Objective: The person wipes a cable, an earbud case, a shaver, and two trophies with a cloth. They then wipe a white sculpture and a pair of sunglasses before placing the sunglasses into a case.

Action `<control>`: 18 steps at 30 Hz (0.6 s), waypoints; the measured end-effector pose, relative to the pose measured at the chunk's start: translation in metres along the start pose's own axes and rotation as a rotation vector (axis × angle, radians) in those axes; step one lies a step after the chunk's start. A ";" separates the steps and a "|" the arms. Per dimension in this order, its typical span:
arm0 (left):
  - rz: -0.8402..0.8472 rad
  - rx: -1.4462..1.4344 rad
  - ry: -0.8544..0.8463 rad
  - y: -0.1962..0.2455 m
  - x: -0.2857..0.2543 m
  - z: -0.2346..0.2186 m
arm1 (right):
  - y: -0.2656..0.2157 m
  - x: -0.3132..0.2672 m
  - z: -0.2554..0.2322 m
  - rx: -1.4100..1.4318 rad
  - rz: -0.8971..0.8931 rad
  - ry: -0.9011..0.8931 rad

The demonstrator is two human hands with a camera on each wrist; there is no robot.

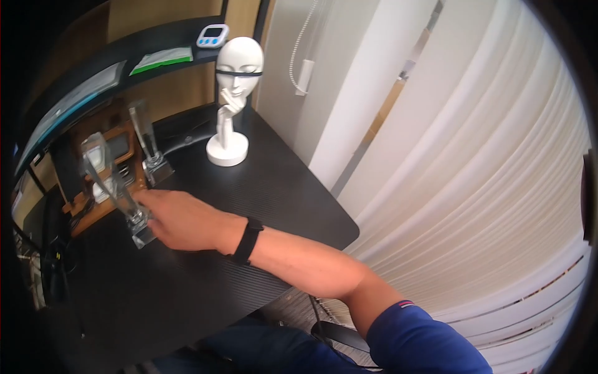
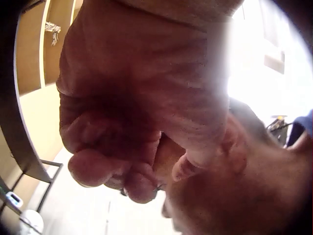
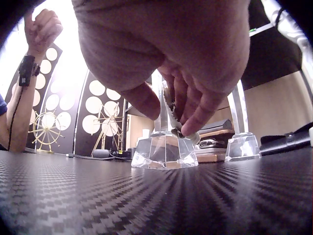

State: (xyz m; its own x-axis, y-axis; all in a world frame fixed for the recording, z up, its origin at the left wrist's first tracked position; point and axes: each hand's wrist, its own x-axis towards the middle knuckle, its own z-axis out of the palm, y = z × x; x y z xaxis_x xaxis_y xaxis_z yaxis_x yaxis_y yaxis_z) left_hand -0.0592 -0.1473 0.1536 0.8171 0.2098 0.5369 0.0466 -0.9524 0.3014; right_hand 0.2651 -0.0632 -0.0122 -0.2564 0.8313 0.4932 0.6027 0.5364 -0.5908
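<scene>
while the right hand point(image 1: 190, 222) clamps its grip on a clear trophy point(image 1: 142, 235), a wooden organizer point(image 1: 94, 220) behind holds small items point(image 1: 103, 189).

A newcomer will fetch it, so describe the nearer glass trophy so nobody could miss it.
On the black desk, left of the white head sculpture, find the tall, clear glass trophy. The right grip pinches its lower stem, while its similar glass neighbour, closer to the sculpture, stands untouched.

There are two trophies point(image 1: 142, 235) point(image 1: 159, 172), one statue point(image 1: 227, 150), one timer point(image 1: 213, 36) and two packets point(image 1: 161, 60) point(image 1: 87, 93). Two golden wheels point(image 3: 46, 130) point(image 3: 109, 123) and one desk point(image 1: 168, 299) can be counted, plus one left hand point(image 3: 44, 30) and one right hand point(image 1: 185, 219).
</scene>
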 end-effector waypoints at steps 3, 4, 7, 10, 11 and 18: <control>-0.064 0.283 0.270 -0.056 0.014 0.046 | 0.000 0.000 0.002 0.028 -0.005 -0.002; -0.084 0.390 0.349 -0.069 0.020 0.053 | 0.002 0.000 0.002 0.009 -0.011 0.007; -0.471 0.314 -0.058 -0.099 0.037 0.048 | 0.004 0.002 0.006 0.006 -0.041 0.049; -0.731 0.005 -0.071 -0.143 0.033 0.079 | -0.002 0.003 0.002 0.012 0.011 -0.009; -0.782 -0.107 -0.016 -0.158 0.029 0.089 | 0.000 0.003 0.004 0.005 -0.016 0.012; -0.802 -0.691 0.203 -0.231 0.007 0.120 | -0.007 0.003 0.000 0.010 0.037 -0.025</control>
State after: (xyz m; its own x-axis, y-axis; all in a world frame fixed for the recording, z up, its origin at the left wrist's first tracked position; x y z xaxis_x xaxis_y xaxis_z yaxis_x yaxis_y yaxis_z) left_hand 0.0047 0.0473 -0.0073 0.5789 0.8108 0.0861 0.1395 -0.2026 0.9693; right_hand 0.2597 -0.0642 -0.0066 -0.2528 0.8540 0.4547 0.6050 0.5062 -0.6146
